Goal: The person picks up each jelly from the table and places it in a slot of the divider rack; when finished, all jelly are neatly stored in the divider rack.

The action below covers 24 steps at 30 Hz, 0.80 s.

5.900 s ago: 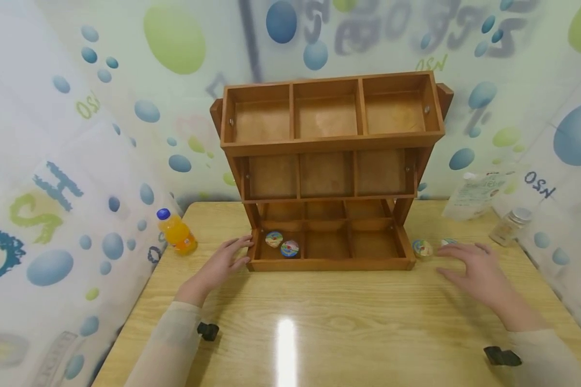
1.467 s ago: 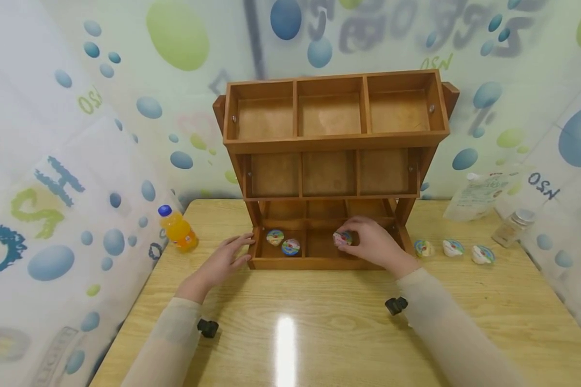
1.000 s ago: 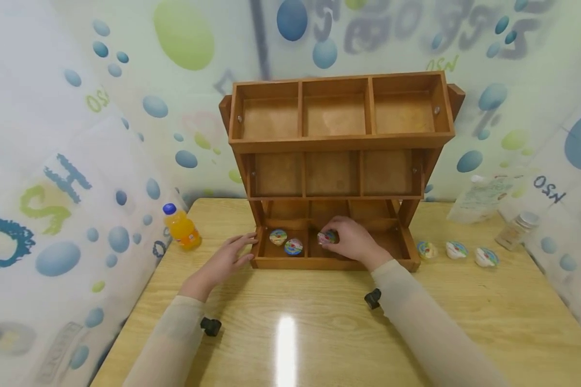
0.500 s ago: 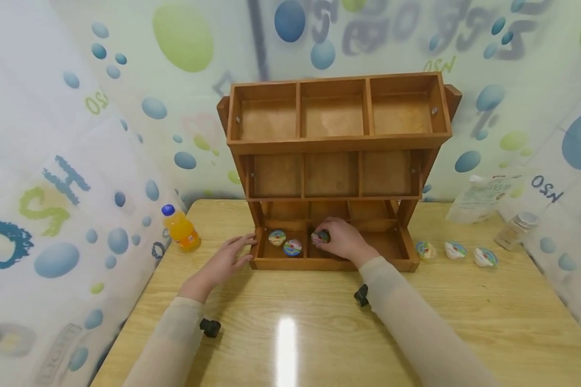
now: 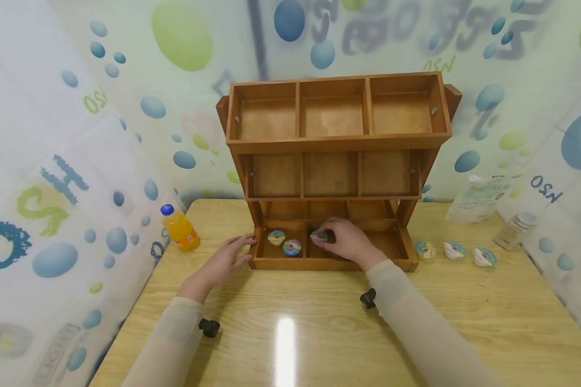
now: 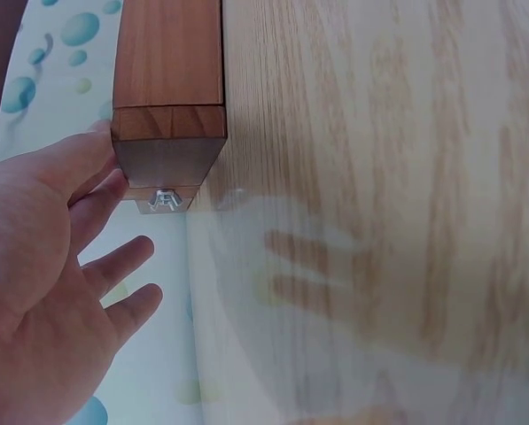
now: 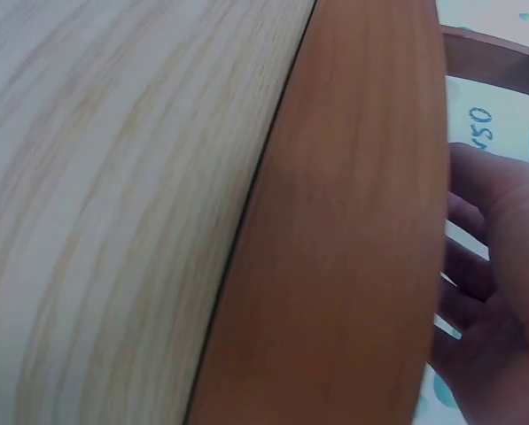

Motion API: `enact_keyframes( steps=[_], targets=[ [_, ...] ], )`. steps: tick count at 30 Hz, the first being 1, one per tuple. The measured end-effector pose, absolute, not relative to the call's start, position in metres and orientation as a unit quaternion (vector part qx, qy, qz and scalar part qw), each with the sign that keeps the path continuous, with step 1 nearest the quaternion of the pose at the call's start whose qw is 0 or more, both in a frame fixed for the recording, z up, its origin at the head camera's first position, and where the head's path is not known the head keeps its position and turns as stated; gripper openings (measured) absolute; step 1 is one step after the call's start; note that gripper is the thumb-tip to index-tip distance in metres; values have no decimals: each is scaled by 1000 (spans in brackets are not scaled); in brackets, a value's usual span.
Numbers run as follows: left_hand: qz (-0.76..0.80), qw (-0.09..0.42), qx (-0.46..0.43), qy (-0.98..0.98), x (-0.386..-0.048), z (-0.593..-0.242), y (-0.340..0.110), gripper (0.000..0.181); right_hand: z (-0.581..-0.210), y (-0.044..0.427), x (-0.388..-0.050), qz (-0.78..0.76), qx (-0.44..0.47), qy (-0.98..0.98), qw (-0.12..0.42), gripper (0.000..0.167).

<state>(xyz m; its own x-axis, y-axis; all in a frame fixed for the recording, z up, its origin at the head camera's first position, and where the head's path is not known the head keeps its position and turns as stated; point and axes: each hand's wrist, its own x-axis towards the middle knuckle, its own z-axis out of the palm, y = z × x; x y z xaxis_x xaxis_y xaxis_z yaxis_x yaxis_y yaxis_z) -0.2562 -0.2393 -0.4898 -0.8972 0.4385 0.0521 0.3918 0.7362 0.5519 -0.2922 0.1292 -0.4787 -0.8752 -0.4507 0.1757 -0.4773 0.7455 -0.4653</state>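
A brown wooden rack (image 5: pixel 339 142) of stepped, divided trays stands on the table. In the head view, my right hand (image 5: pixel 346 241) reaches into the bottom tray's middle compartment and pinches a small foil-lidded jelly cup (image 5: pixel 318 236) near the left divider. The left compartment holds two more cups, a yellowish one (image 5: pixel 276 237) and a blue-rimmed one (image 5: pixel 292 247). My left hand (image 5: pixel 222 260) touches the rack's left side with its fingers extended; the left wrist view shows the hand (image 6: pixel 65 257) against the wooden end. In the right wrist view, the front board (image 7: pixel 335 221) hides the fingertips and cup.
Right of the rack sit three more cups, one yellow (image 5: pixel 424 250), one white-sided (image 5: pixel 454 250) and another (image 5: pixel 484 257) tilted. A lidded jar (image 5: pixel 515 230) and a clear pouch (image 5: pixel 481 198) stand behind them. An orange juice bottle (image 5: pixel 180 228) stands at the left.
My right hand has gone from the cups right of the rack into the bottom middle compartment, carrying a cup leftward to the divider. My left hand has stayed at the rack's side.
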Motion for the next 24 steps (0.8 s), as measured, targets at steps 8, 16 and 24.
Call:
enact_keyframes(
  steps=[8, 16, 24],
  targets=[
    [290, 41, 224, 930, -257, -489, -240, 48, -466, 158, -276, 250, 246, -935, 47, 34],
    [293, 38, 218, 930, -255, -490, -240, 48, -459, 193, -263, 235, 250, -935, 88, 32],
    [292, 45, 222, 929, -258, -490, -239, 48, -458, 235, -253, 239, 235, -936, 110, 29]
  ],
)
